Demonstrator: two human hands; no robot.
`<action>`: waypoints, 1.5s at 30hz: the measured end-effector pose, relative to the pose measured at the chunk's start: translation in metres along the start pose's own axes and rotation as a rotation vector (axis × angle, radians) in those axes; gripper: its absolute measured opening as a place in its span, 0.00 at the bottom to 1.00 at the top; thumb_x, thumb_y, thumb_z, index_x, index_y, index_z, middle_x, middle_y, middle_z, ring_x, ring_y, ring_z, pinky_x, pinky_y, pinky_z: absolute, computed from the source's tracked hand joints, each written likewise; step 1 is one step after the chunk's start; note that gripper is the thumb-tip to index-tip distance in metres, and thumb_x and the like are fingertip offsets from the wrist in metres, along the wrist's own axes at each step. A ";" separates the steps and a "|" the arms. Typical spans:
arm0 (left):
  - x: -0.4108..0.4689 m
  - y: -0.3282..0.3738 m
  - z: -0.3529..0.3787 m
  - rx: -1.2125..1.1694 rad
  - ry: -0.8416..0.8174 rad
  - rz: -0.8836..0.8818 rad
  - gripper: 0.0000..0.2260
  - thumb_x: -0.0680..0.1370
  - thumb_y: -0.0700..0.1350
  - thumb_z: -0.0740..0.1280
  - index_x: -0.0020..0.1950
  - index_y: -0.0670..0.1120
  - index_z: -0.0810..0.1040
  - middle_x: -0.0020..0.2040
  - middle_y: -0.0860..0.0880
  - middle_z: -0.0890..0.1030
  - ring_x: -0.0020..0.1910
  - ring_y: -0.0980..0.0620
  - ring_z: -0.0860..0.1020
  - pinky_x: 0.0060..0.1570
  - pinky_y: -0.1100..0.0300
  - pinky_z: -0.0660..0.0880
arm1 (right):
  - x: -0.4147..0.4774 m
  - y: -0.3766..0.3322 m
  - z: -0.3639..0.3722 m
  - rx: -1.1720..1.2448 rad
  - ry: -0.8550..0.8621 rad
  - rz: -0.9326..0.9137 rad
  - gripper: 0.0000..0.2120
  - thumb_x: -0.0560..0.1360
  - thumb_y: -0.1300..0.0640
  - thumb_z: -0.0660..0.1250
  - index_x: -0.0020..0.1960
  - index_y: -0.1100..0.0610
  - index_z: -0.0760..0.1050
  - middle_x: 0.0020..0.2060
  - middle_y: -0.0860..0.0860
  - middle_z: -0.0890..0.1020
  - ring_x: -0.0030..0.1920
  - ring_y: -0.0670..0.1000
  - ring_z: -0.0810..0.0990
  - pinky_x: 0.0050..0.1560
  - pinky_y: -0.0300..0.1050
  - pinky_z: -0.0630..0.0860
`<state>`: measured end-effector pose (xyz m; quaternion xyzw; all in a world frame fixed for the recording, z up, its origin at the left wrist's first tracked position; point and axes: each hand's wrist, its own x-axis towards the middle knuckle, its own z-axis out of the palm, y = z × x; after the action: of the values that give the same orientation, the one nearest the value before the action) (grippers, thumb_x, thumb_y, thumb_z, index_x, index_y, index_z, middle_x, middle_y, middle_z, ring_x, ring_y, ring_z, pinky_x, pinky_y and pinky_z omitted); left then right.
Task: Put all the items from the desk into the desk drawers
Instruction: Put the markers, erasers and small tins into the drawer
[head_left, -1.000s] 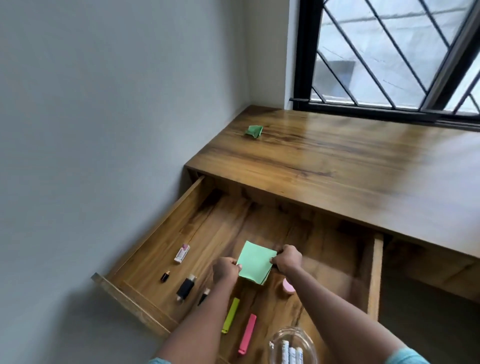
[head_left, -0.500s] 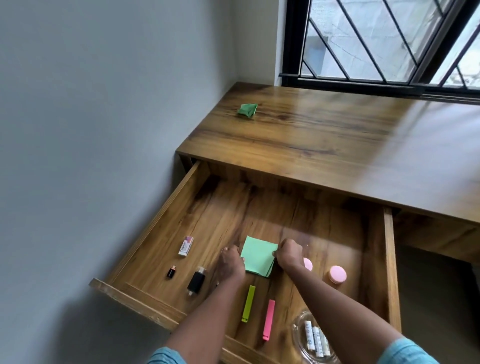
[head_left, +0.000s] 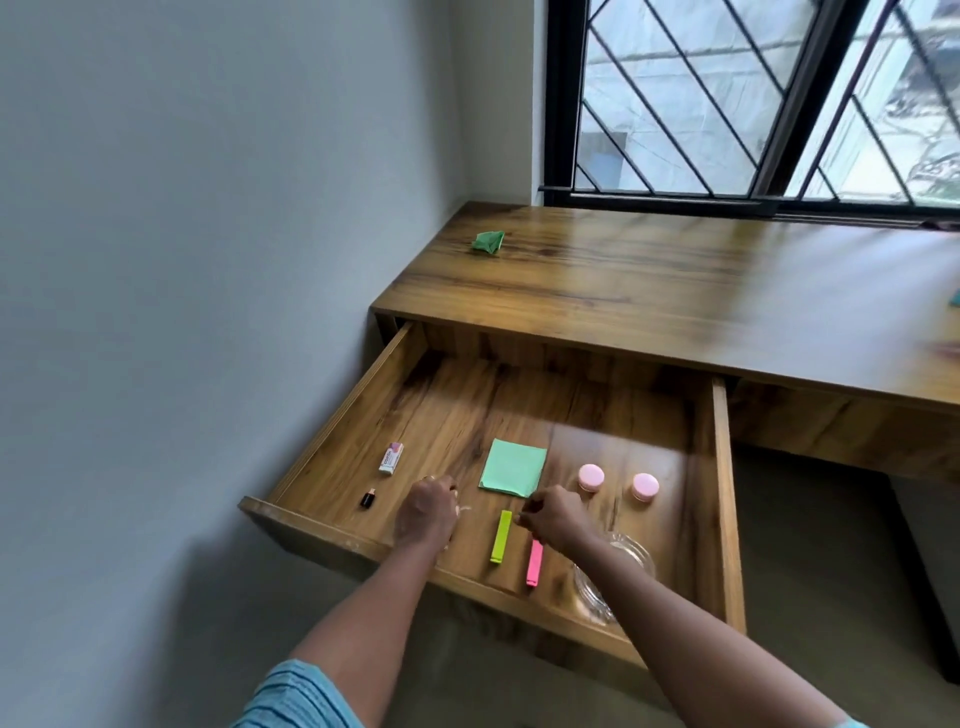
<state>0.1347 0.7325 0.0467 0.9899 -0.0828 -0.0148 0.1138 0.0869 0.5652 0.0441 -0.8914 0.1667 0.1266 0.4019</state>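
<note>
The open wooden drawer (head_left: 720, 493) holds a green sticky-note pad (head_left: 511, 467) lying flat with nothing touching it. My left hand (head_left: 426, 512) hovers just left of the pad, fingers loosely curled and holding nothing I can see. My right hand (head_left: 553, 519) hangs just below the pad's near right corner, also loosely curled and empty. A crumpled green paper (head_left: 488, 242) lies on the desk top (head_left: 675, 291) near the wall corner.
Also in the drawer are a white-pink eraser (head_left: 390, 457), a small black item (head_left: 368, 499), a yellow-green highlighter (head_left: 501, 535), a pink highlighter (head_left: 534, 564), two pink round containers (head_left: 591, 477) (head_left: 645, 486) and a glass bowl (head_left: 623, 556). Blurred items sit at the desk's right edge.
Both hands have let go of the green pad and drawn back toward me. The pad now lies flat in the drawer. The camera has tilted up and right.
</note>
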 end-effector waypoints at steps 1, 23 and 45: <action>-0.012 -0.004 -0.004 0.005 0.006 0.051 0.14 0.81 0.47 0.59 0.63 0.45 0.75 0.57 0.45 0.80 0.54 0.50 0.79 0.49 0.62 0.76 | -0.013 -0.001 0.004 -0.019 -0.039 -0.026 0.11 0.75 0.55 0.69 0.54 0.60 0.80 0.45 0.53 0.83 0.40 0.48 0.79 0.38 0.38 0.76; -0.069 -0.014 -0.018 0.167 -0.055 0.399 0.12 0.82 0.44 0.56 0.60 0.46 0.77 0.58 0.48 0.80 0.57 0.52 0.79 0.57 0.62 0.76 | -0.100 -0.021 0.045 -0.664 0.259 -0.332 0.13 0.79 0.53 0.61 0.59 0.58 0.76 0.53 0.55 0.77 0.53 0.55 0.80 0.45 0.46 0.73; 0.084 0.023 0.034 0.260 -0.171 0.688 0.32 0.63 0.37 0.68 0.68 0.37 0.69 0.64 0.41 0.77 0.61 0.47 0.79 0.60 0.52 0.73 | 0.066 0.036 -0.007 -0.846 0.186 -0.368 0.27 0.68 0.62 0.49 0.58 0.60 0.80 0.54 0.55 0.84 0.54 0.53 0.83 0.53 0.49 0.80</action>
<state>0.2123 0.6894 0.0182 0.9056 -0.4209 -0.0477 -0.0219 0.1336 0.5248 0.0006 -0.9992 -0.0252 0.0299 0.0022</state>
